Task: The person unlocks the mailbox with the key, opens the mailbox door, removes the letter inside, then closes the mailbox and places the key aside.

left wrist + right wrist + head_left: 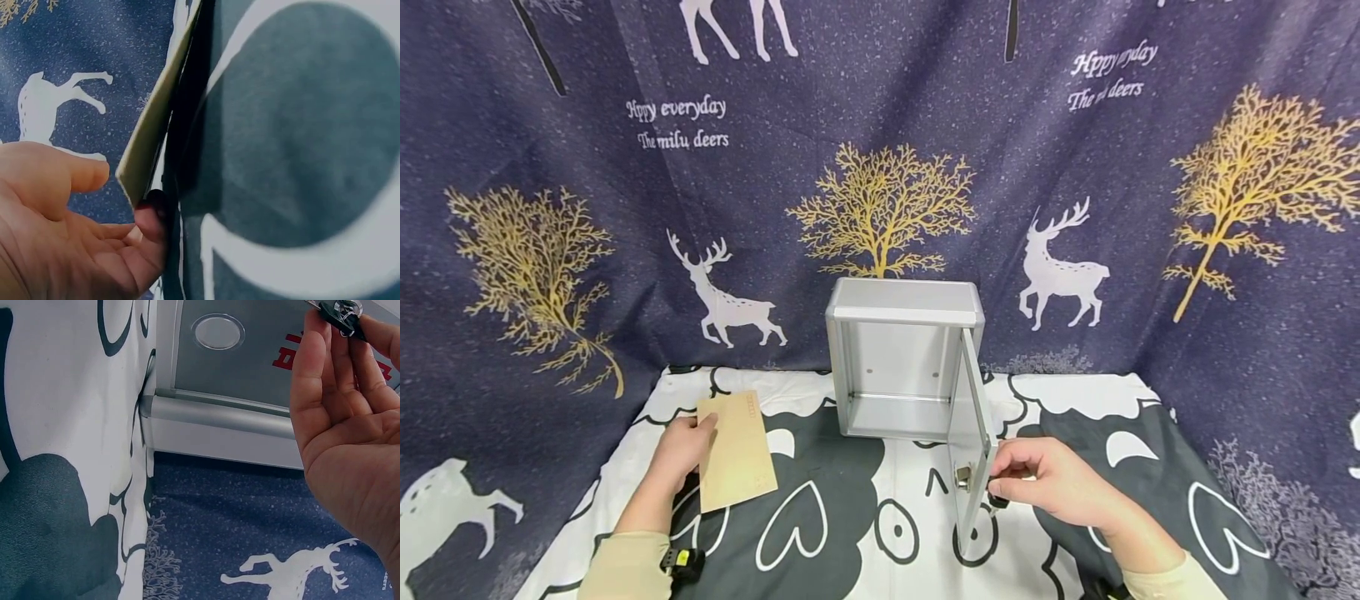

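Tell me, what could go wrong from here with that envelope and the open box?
The left hand holds the envelope by one side only, so it might bend or slip. The right hand seems to pinch the keys lightly, so they could drop. The box's door stands open right beside that hand; a swing might knock it.
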The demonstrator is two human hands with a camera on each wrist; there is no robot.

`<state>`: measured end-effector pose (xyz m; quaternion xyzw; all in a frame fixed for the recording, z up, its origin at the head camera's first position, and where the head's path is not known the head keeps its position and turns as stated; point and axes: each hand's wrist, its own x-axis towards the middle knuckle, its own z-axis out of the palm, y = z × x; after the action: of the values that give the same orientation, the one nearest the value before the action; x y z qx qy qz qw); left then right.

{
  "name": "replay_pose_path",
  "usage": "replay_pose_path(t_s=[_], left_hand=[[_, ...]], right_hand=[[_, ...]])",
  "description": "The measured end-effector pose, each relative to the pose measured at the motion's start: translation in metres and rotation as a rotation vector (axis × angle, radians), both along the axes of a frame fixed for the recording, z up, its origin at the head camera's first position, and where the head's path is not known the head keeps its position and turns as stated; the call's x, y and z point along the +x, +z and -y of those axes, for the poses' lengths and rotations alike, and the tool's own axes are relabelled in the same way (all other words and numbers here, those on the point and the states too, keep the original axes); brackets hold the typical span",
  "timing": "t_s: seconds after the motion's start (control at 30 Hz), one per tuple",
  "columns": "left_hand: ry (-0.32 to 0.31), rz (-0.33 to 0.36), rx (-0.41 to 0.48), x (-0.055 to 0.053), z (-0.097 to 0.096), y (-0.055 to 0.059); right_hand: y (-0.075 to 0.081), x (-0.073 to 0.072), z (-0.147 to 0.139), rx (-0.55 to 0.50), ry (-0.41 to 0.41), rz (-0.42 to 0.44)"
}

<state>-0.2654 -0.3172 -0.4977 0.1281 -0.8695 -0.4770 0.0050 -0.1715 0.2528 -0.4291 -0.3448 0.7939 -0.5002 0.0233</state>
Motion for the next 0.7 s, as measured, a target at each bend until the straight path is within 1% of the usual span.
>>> replay_pose_path(t_s=[0.03, 0.1, 0.13, 0.27, 0.37, 0.4, 0.47, 0.6, 0.7], left_hand=[[-0.003, 0.007, -0.004, 0.000, 0.001, 0.000], [-0.009, 0.020, -0.042, 0.001, 0.002, 0.002], [-0.009, 0.028, -0.071, 0.001, 0.002, 0.003], [-0.025, 0.054, -0.236, 0.003, 0.003, 0.010], [-0.049, 0.061, -0.318, 0.004, 0.003, 0.014], [-0.055, 0.059, -0.313, 0.004, 0.002, 0.016], [-0.068, 0.046, -0.273, 0.003, -0.002, 0.019], [-0.113, -0.028, -0.162, 0.007, -0.020, 0.032], [-0.171, -0.093, -0.083, 0.012, -0.038, 0.044]], right_hand=[[0.000, 0.000, 0.000, 0.000, 0.000, 0.000], [0.000, 0.000, 0.000, -0.001, -0.001, 0.001], [0.000, 0.000, 0.000, -0.001, -0.001, 0.000], [-0.001, 0.000, 0.000, 0.000, -0.005, 0.000], [-0.002, -0.001, 0.000, -0.002, 0.001, -0.001], [-0.002, -0.001, -0.001, -0.003, 0.004, -0.001], [-0.003, -0.002, -0.001, -0.005, 0.009, -0.003], [-0.003, -0.002, -0.002, -0.001, 0.013, -0.007], [-0.003, -0.002, -0.002, 0.004, 0.011, -0.008]])
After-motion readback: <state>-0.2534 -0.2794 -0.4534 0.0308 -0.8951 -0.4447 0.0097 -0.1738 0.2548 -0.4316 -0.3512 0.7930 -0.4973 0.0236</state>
